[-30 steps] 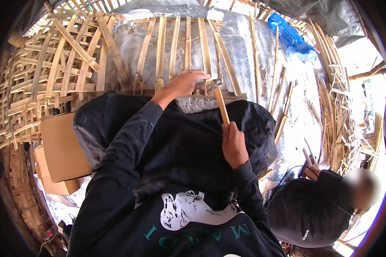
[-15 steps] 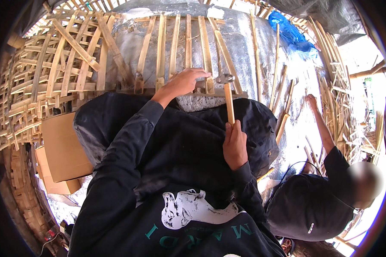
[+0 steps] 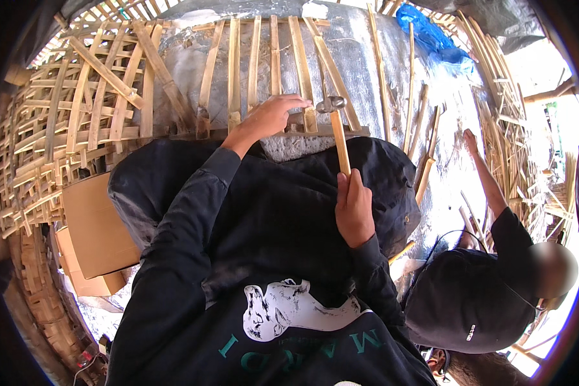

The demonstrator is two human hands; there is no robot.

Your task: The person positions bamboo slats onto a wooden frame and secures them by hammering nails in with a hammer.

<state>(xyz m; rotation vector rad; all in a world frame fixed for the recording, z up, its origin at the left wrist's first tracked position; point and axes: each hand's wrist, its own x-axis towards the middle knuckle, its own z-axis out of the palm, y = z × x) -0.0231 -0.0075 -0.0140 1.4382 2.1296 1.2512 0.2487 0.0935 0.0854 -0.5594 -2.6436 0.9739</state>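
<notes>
Right hand (image 3: 355,209) clenched round the wooden handle of a hammer (image 3: 336,128), gripped low near the handle's end; steel head raised just above the bamboo crosspiece (image 3: 302,130) at the near edge of the slat frame (image 3: 264,71)

Left hand (image 3: 271,114) rests on the same crosspiece, fingers (image 3: 296,101) curled down onto a slat just beside the hammer head; whether they pinch a nail, cannot tell

Frame lies on a grey sheeted surface (image 3: 360,58), slats running away from the person; woven bamboo lattice (image 3: 64,122) to the left, cardboard boxes (image 3: 96,225) below it

Another person's arm (image 3: 489,186) reaches among loose strips at the right, well apart

Judgement: blows want to be short and square to the crosspiece, wrist-led. Left fingers sit very near the strike point; best drawn back once the fastener bites. Split bamboo cracks easily along the grain, so light taps first
</notes>
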